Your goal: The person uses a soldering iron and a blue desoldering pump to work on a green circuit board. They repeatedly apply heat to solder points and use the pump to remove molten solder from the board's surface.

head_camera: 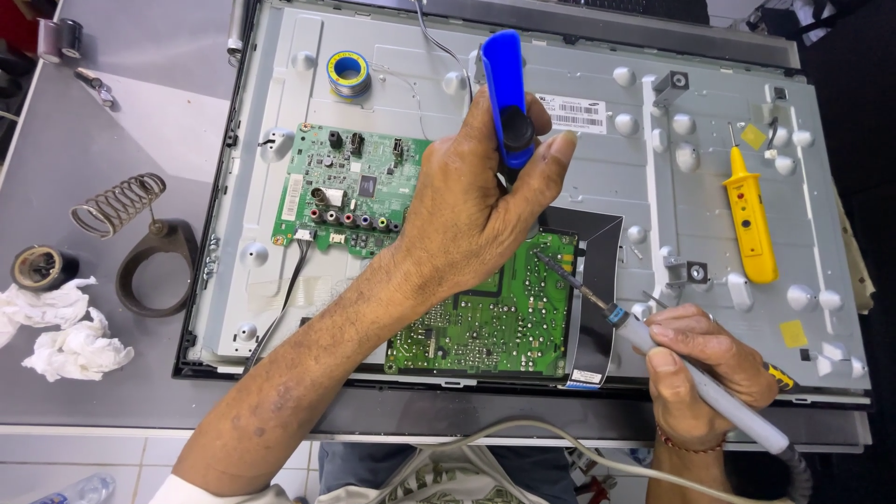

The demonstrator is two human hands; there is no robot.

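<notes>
While right hand grips soldering iron, tip on green circuit board, left hand clasps blue desoldering pump above board; desoldering underway, pump nozzle must meet molten joint.

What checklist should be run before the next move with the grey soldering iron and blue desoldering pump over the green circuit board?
1. Right hand grips the grey soldering iron: ok.
2. Iron tip on the green circuit board: cannot tell if touching.
3. Left hand holds the blue desoldering pump upright: ok.
4. Pump nozzle at the joint: cannot tell, hidden.
5. Coiled wire iron stand left of the panel: ok.
</notes>
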